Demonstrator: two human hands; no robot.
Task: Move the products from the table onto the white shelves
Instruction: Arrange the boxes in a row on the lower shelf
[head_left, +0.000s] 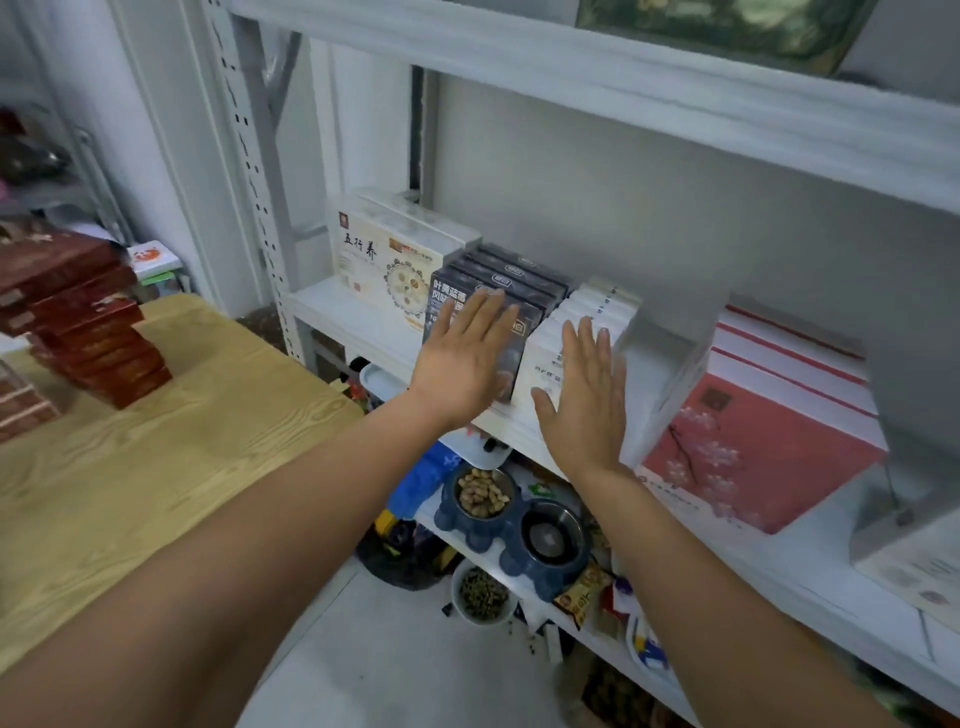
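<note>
On the white shelf stand cream boxes at the left, a row of dark boxes in the middle and a row of white boxes to their right. My left hand lies flat, fingers spread, against the front dark box. My right hand lies flat against the front white box. Neither hand grips anything. A leaning stack of red boxes stands on the wooden table at the left.
A grey metal divider stands right of the white boxes, with large pink-and-white boxes beyond it. An upper shelf hangs overhead. Below sit blue pet bowls, snack packets and floor clutter.
</note>
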